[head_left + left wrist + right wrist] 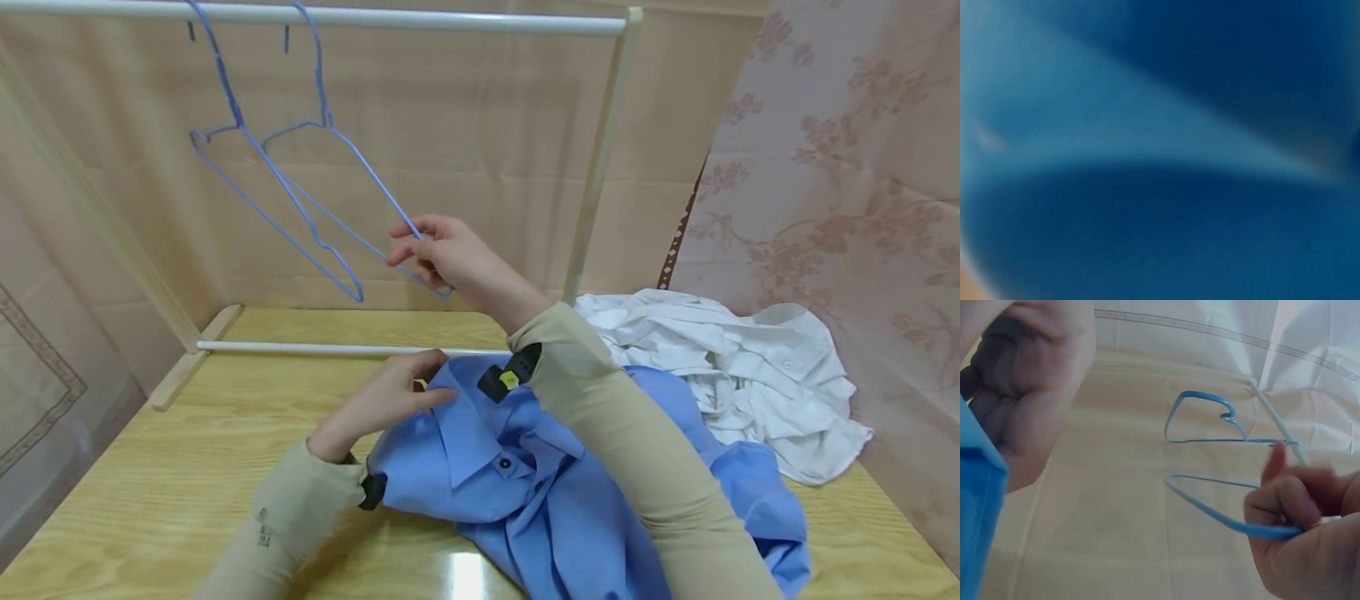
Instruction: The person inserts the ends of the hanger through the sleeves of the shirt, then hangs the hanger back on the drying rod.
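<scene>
Gripping right hanger [375,176] at low R end w/ R hand [453,257], nearer to it than L hand [386,397]. Hangs from rail [465,20], up & far L of R hand; slants down to R. Pinching blue shirt [562,504] by collar [468,437] w/ L hand, below hanger.

Matt cloth forms the blue collared shirt [480,446], lower centre, and the wrinkled white garment [738,367], right; a yellow wood-grain desk [225,433] gleams glossy; smooth blue wire hangers [281,177] shine, upper left.
</scene>
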A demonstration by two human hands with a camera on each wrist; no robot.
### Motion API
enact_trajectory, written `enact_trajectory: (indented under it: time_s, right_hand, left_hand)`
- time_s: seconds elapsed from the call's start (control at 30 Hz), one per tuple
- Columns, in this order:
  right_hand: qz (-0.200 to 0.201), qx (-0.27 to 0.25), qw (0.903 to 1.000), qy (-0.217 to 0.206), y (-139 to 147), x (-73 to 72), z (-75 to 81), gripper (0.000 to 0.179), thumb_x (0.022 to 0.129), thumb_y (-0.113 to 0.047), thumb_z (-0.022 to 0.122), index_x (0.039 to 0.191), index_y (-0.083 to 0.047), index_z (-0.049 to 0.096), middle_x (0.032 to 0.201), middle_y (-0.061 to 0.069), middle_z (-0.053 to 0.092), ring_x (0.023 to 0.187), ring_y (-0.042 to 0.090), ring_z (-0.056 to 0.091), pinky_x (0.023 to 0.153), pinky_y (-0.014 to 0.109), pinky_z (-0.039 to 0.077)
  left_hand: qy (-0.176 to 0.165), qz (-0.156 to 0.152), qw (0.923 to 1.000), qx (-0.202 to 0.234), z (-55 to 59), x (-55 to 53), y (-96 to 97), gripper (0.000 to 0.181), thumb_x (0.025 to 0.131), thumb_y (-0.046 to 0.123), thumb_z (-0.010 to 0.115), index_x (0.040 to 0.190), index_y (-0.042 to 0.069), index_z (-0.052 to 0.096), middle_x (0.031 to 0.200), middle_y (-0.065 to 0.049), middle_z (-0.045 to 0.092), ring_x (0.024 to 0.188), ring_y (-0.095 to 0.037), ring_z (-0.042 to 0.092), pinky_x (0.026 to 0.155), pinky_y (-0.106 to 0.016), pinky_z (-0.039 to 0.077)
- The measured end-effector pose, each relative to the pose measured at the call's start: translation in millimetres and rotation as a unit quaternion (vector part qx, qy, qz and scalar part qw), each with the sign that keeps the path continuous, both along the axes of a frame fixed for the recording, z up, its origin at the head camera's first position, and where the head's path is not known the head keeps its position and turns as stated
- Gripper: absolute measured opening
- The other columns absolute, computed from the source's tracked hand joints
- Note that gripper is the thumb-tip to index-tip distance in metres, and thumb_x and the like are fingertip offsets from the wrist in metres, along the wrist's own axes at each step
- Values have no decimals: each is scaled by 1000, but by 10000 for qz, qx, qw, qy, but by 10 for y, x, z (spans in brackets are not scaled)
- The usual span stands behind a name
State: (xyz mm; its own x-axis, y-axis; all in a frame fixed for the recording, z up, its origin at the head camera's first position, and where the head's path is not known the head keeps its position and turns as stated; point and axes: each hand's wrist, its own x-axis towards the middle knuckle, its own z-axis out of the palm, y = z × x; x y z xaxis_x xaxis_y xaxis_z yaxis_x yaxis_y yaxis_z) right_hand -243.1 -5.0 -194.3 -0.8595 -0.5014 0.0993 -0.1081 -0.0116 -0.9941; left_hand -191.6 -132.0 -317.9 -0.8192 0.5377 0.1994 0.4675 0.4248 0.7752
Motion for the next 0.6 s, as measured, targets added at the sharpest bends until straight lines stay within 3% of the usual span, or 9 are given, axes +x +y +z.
enact_trajectory:
  time_s: [0.13, 0.37, 0.6]
  right_hand:
    - [-244, 13, 9997, -85, 21, 24, 48, 25, 98, -10, 36, 115, 1, 51, 62, -2, 43, 40, 7, 21, 40, 20, 16]
    - [-363, -662, 9971, -56, 163, 51, 81, 23, 99, -16, 35, 101, -2, 53, 53, -4, 24, 39, 6, 17, 39, 19, 13]
    - [-349, -1328, 9905, 101, 403, 64, -102, 24, 97, -17, 42, 77, -8, 52, 48, -6, 23, 38, 6, 18, 39, 20, 13]
  left_hand:
    - [2, -22, 10000, 1, -13, -10, 2, 15, 86, 18, 63, 93, 7, 55, 86, -6, 59, 78, -16, 56, 56, -28, 52]
    - [4, -5, 10000, 7, -48, -21, -4, 15, 86, 20, 63, 93, 9, 56, 85, -5, 59, 78, -15, 56, 57, -28, 52]
    - [-23, 16, 10000, -43, -57, -24, 5, 15, 86, 20, 63, 96, 10, 58, 86, -5, 61, 78, -15, 56, 57, -29, 51]
